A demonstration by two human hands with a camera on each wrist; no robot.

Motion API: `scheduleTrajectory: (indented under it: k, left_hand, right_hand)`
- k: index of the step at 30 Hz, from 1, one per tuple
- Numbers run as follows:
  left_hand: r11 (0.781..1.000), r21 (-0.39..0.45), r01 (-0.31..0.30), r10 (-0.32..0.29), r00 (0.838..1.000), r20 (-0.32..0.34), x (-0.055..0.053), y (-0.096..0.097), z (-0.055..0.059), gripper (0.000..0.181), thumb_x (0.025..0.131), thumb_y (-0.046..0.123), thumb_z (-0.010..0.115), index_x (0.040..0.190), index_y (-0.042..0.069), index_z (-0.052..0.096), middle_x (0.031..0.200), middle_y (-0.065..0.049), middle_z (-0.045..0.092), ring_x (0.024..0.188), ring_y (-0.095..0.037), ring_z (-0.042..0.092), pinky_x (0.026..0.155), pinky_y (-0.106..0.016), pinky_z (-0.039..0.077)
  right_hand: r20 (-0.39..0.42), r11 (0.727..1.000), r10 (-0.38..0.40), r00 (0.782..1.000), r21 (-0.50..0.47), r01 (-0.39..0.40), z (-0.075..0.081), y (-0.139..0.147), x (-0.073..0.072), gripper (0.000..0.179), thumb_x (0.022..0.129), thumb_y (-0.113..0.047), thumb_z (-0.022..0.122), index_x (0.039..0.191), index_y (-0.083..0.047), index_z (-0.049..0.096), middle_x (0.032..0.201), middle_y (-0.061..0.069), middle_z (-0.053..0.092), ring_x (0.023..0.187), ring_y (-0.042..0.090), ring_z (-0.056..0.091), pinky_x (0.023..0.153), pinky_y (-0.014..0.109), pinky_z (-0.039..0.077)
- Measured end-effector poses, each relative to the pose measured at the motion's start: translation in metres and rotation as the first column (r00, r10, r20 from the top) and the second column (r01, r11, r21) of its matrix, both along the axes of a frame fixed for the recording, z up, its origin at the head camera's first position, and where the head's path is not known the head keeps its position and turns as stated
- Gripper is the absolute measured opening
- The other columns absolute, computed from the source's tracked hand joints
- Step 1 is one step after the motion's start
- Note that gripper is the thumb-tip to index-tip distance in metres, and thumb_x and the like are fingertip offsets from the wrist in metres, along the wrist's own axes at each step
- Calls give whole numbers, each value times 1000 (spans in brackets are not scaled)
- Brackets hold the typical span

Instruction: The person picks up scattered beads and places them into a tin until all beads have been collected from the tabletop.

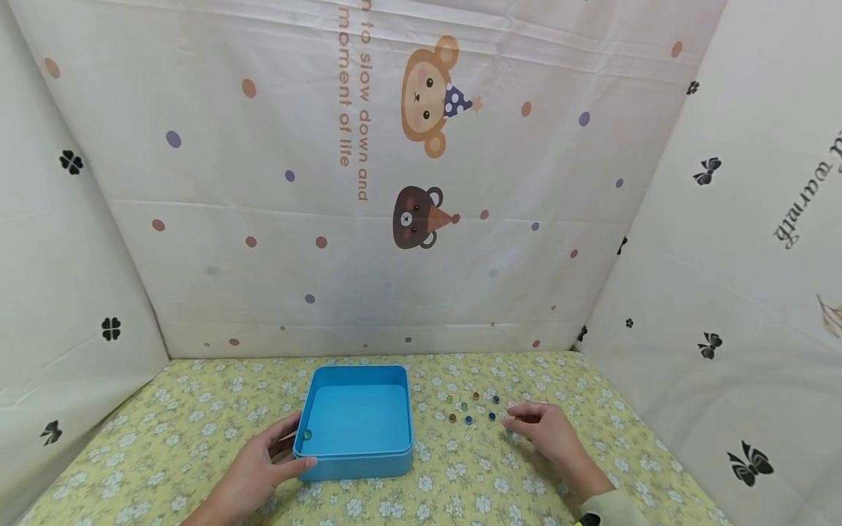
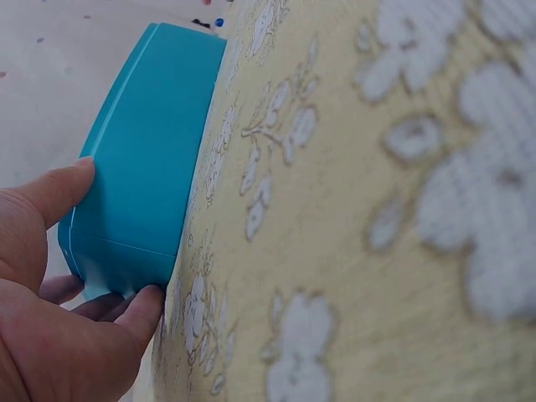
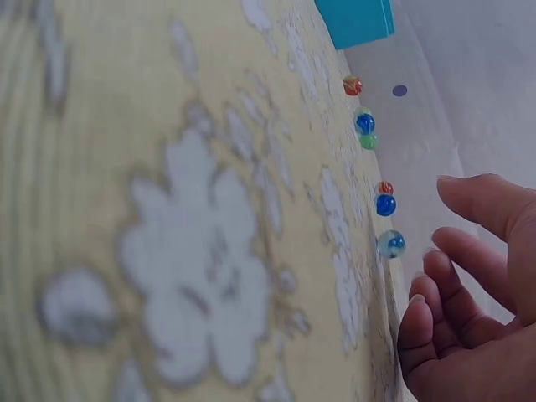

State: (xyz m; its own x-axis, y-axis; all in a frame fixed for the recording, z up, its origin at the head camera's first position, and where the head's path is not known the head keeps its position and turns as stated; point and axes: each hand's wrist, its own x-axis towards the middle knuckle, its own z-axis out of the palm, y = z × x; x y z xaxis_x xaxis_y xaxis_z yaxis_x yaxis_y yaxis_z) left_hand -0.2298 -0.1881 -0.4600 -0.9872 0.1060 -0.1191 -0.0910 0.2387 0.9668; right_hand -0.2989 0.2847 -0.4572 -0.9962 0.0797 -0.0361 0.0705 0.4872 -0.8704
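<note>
Gripping blue box (image 1: 358,467) with left hand (image 1: 255,467), hovering near marbles (image 1: 492,416) with loose, empty right hand (image 1: 549,432). Probably at pickup, gotta pinch gently lol.

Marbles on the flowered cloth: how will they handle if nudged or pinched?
The marbles look round, so a nudge would probably set them rolling. Their glossy highlights suggest a slippery pinch. Their translucent, swirled bodies hint at glass, so likely rigid.

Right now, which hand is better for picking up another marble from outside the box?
Probably the right hand: it looks empty and is close beside the loose marbles. The left hand grips the box.
</note>
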Motion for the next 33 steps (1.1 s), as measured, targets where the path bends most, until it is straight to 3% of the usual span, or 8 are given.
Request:
scheduleTrajectory:
  k: [8, 14, 33]
  left_hand:
    - [1000, -4, 1, -1, 1000, -5, 0, 0, 0, 88, 91, 20, 79, 161, 8, 28, 164, -28, 29, 145, -53, 38, 115, -46, 59]
    - [1000, -10, 0, 0, 1000, -2, -1, 0, 0, 88, 91, 21, 79, 161, 8, 28, 164, -29, 29, 145, -54, 38, 117, -49, 56]
    - [1000, -20, 4, -4, 1000, 2, -3, -1, -2, 88, 92, 22, 79, 161, 7, 27, 164, -29, 29, 145, -54, 37, 118, -50, 55]
  right_hand:
    - [3, 997, 30, 1000, 70, -30, -1, 5, -1, 29, 87, -19, 85, 110, -3, 78, 115, 12, 73, 88, 16, 67, 66, 30, 65]
    - [11, 995, 42, 999, 90, -43, 2, 4, 0, 27, 86, -14, 85, 108, -1, 78, 105, 9, 73, 85, 16, 66, 67, 33, 67]
    - [35, 975, 55, 998, 213, -61, 3, 4, -2, 17, 82, -12, 87, 97, -7, 81, 97, 3, 74, 79, 14, 67, 63, 32, 66]
